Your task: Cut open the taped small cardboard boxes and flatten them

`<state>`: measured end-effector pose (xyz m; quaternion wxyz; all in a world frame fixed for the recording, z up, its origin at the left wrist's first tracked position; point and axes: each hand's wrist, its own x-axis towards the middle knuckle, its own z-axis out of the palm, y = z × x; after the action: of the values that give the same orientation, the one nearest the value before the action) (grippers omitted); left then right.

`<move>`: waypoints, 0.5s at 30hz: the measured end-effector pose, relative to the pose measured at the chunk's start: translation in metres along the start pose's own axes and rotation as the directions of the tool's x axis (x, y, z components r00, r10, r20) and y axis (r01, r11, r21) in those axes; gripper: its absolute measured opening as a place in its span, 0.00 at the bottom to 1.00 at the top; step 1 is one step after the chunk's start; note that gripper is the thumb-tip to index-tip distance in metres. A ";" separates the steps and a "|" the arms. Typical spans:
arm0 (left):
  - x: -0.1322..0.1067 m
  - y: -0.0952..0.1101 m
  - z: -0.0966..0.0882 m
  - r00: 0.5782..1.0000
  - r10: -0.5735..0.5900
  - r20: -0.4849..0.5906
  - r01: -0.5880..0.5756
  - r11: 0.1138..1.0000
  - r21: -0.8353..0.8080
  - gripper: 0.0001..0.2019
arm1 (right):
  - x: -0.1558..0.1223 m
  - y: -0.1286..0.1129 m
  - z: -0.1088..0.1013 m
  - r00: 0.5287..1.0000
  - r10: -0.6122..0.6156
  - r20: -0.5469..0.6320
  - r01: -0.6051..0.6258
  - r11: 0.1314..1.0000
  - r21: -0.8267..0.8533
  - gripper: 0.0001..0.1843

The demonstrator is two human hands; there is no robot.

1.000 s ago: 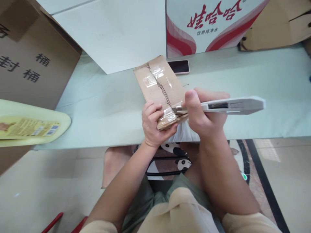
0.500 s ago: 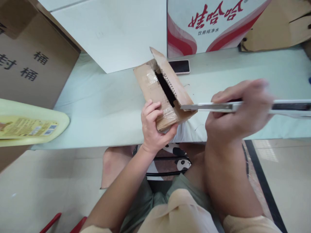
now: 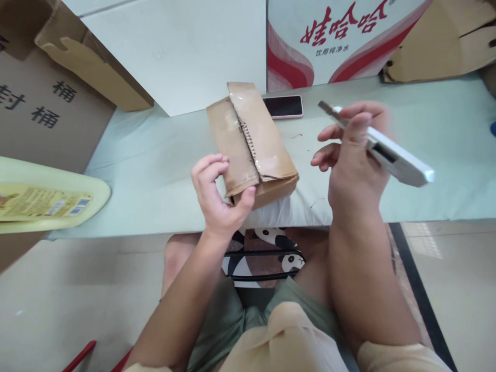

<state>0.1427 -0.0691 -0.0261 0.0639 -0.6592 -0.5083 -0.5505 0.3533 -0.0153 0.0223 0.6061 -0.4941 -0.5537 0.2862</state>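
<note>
The support surface is a table spread with a pale green cloth (image 3: 170, 165). Along its far side stand a large plain white box (image 3: 174, 51), a brown cardboard carton (image 3: 77, 134) printed with black characters, at left, and a white carton with red wave bands (image 3: 287, 36). A pale yellow plastic bottle (image 3: 101, 192) lies at the left edge.

The small brown cardboard box (image 3: 263, 139) sits on the cloth, centre, in front of the white box, its near end toward the person. Change noted: its right flap, raised half a second ago over a dark gap, now lies down at the torn seam. The flap appears free to lift, so the cut there is probably through.

Left hand (image 3: 217, 199): grips the box's near left corner, thumb at the near end. Right hand (image 3: 358, 165): pinches a white-bodied utility knife (image 3: 401, 159) between thumb and forefinger, remaining fingers spread. The blade, previously at the flap, is now clear of the cardboard.

A dark-screened smartphone (image 3: 287, 106) lies just beyond the box.
</note>
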 end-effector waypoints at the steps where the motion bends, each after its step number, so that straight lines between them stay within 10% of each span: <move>1: 0.002 -0.002 -0.006 1.000 0.020 -0.013 -0.020 1.000 0.014 0.17 | -0.001 0.000 0.000 0.999 0.012 0.034 -0.012 1.000 -0.011 0.23; 7: 0.002 -0.020 -0.029 0.971 -0.074 -0.227 0.084 0.996 0.037 0.15 | -0.002 0.019 0.000 0.963 -0.017 0.268 0.092 0.958 -0.270 0.18; 11: -0.011 -0.063 -0.035 0.799 -0.296 -0.523 0.294 0.952 -0.089 0.23 | -0.003 0.034 0.005 0.904 0.156 0.397 0.068 0.866 -0.495 0.23; 15: -0.029 -0.128 -0.057 0.733 -0.499 -0.463 0.466 0.864 -0.193 0.28 | -0.005 0.033 0.010 0.747 0.430 0.508 0.054 0.722 -0.690 0.24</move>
<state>0.0143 -0.0624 -0.0877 0.0269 -0.3415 -0.6096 -0.7149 0.3497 -0.0056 -0.0114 0.1286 -0.6063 -0.7319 0.2831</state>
